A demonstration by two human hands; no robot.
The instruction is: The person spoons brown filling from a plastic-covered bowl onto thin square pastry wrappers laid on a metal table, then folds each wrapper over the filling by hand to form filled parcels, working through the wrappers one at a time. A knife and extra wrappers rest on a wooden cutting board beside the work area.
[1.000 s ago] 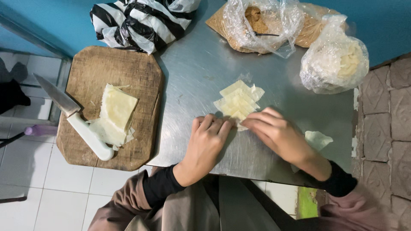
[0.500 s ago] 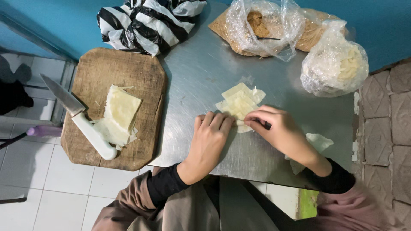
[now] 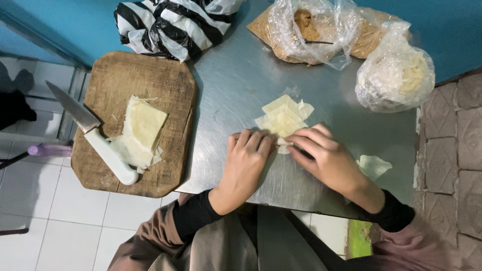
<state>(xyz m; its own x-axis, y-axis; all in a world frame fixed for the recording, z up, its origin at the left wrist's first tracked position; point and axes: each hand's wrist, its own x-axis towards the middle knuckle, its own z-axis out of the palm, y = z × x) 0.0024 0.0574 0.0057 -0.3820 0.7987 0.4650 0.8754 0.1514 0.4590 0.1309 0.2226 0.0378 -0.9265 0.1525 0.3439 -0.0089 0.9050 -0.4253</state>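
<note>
Wooden and worn, the cutting board [image 3: 125, 85] sits at the left edge of the steel table [image 3: 231, 80], carrying a white-handled knife [image 3: 95, 140] and a stack of pale dough sheets [image 3: 140, 128] that looks untouched so far. Behind it lies a black-and-white striped bag [image 3: 165, 22]. Moving right, the left hand [image 3: 246, 160] lies flat on the steel, fingers pressed together, their tips against the near end of a small wrapper piece [image 3: 284, 144]. That piece sits at the front of a little heap of cut wrappers [image 3: 283, 115] in the middle of the table. The right hand [image 3: 326, 158] meets it from the other side, fingers curled and pinching the same piece, apparently folding or rolling it. Farther right, one loose wrapper scrap [image 3: 374, 164] lies near the table's edge. At the back are a clear bag of brown filling [image 3: 314, 27] and a knotted bag of whitish shreds [image 3: 396, 75]. Judging by the heap and the full stack, most wrappers remain unshaped; no finished pieces show.
</note>
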